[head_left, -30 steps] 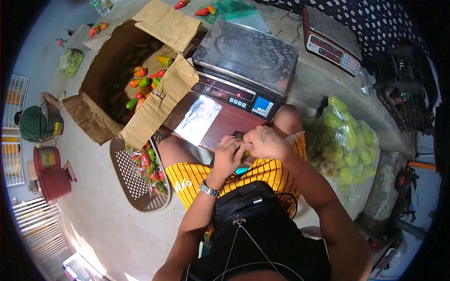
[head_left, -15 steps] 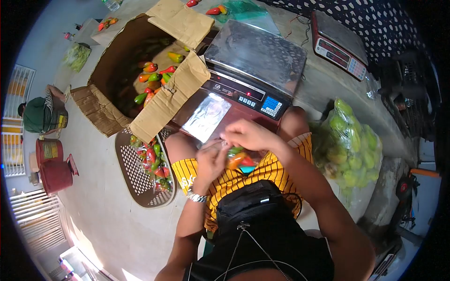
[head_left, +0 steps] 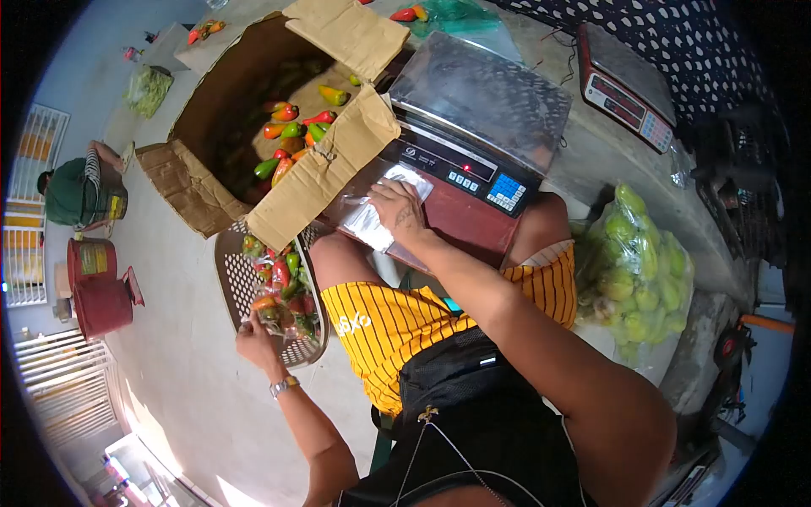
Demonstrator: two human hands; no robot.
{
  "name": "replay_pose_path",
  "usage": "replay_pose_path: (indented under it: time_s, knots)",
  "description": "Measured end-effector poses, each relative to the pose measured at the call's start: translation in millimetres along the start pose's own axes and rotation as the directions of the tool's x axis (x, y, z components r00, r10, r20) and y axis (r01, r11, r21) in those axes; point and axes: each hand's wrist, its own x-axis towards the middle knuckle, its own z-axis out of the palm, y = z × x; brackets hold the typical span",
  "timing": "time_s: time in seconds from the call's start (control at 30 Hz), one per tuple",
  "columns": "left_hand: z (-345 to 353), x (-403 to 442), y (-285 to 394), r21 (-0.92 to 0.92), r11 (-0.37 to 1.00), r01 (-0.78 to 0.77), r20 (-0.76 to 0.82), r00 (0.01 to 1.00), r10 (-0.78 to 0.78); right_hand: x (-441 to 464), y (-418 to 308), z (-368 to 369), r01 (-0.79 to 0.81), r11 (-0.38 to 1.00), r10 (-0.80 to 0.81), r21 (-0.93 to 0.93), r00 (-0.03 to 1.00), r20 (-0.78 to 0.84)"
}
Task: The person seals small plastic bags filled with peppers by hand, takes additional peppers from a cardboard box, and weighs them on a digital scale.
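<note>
At the near edge of a grey perforated basket (head_left: 240, 283), my left hand (head_left: 258, 340) is closed on the top of a small clear bag of peppers (head_left: 268, 306). That bag rests against other bagged red and green peppers (head_left: 291, 270) in the basket. My right hand (head_left: 395, 205) lies with fingers extended on a stack of clear plastic bags (head_left: 365, 225), which sits on the red base of a digital scale (head_left: 477, 93). Beside it stands an open cardboard box (head_left: 325, 169) with loose peppers (head_left: 319, 117) inside.
A second scale (head_left: 629, 97) stands at the upper right. To the right of my knee is a large clear bag of green produce (head_left: 634, 275). A red bucket (head_left: 100, 291) and another person (head_left: 76, 190) are at the left. Green plastic (head_left: 460, 19) lies behind the box.
Both hands were together over my lap at the neck of a pepper bag. My left hand has carried it left to the basket; my right hand has moved up onto the plastic bags.
</note>
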Motion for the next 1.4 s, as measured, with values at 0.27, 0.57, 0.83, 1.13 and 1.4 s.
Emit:
replay_pose_path:
  time_s: [0.27,0.57,0.83,1.13,1.4]
  knots:
    - [36,-35,67,-0.330,0.908,-0.258,-0.010,0.963,0.270,7,-14,-26,-0.025,0.980,0.064,0.197,0.979,-0.193]
    - [63,-96,229,-0.500,0.810,-0.307,0.346,0.787,0.511,0,-20,-63,-0.033,0.967,0.076,0.252,0.984,-0.161]
    - [79,-82,250,-0.523,0.839,-0.150,0.456,0.782,0.425,1,-36,-73,-0.271,0.877,0.351,0.396,0.925,-0.144]
    - [116,-76,246,-0.805,0.590,-0.067,0.415,0.647,0.639,19,-48,-78,-0.805,0.058,0.625,0.591,0.491,0.607]
    - [102,-67,247,-0.750,0.660,0.043,0.570,0.548,0.612,12,-23,-101,-0.822,-0.042,0.695,0.569,0.385,0.607]
